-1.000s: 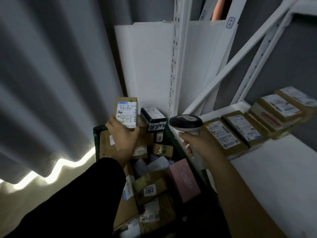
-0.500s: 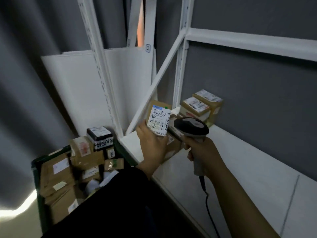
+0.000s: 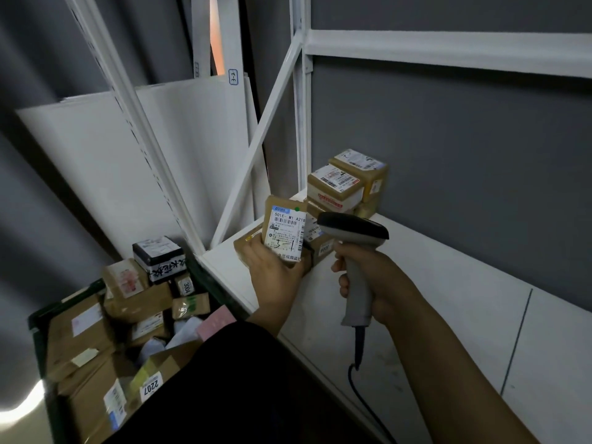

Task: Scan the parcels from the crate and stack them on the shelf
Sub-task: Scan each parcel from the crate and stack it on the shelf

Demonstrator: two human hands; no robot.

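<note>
Our left hand gripped the parcel, right hand clenched the scanner; label sat edge-on to it, so misread looked likely.

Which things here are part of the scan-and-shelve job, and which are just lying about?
Job in hand: parcel held by the left hand; scanner gripped by the right hand; crate with its loose parcels; shelf; stacked parcels on it.
Lying about: white boards leaning behind the rack; grey curtain.
</note>
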